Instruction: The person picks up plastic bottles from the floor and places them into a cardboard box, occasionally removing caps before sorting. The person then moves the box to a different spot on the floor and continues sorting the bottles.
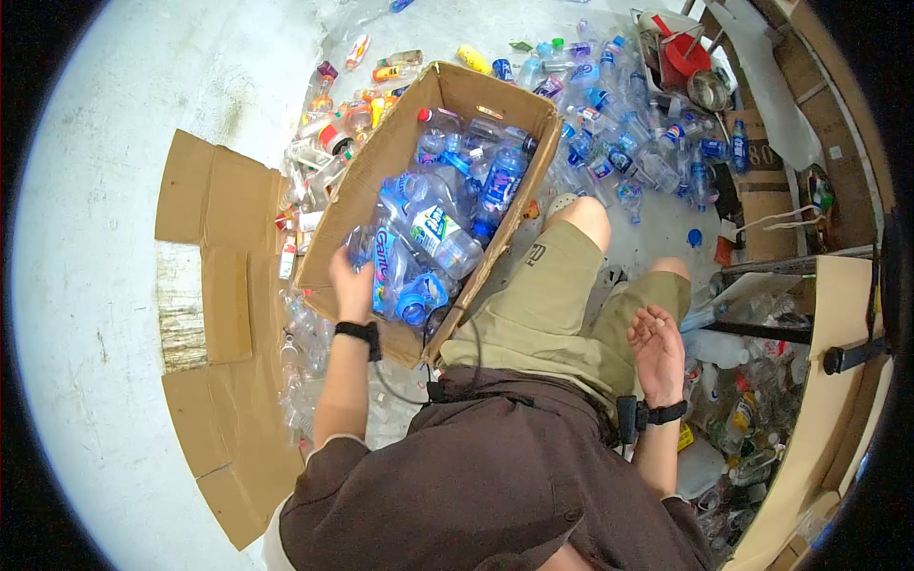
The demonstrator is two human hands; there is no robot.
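Note:
My left hand [352,282] reaches over the near left side of a long cardboard box [367,176], its fingers closed on a clear plastic bottle [360,246]; part of the grip is hidden. Beside it in the box lie a large bottle with a blue and pink label [388,262], a clear bottle with a green and white label [443,238], a blue-labelled bottle [502,181] and a blue-capped bottle [419,300]. My right hand [657,350] is held above my right thigh, palm up, fingers stretched out and holding nothing.
Many blue-labelled bottles [619,143] litter the floor beyond the box; mixed bottles [333,138] lie along its left. A flattened cardboard sheet [228,295] is at left. On the right, a bin [795,381] holds more bottles, and a red pan [687,55] sits among metal ware.

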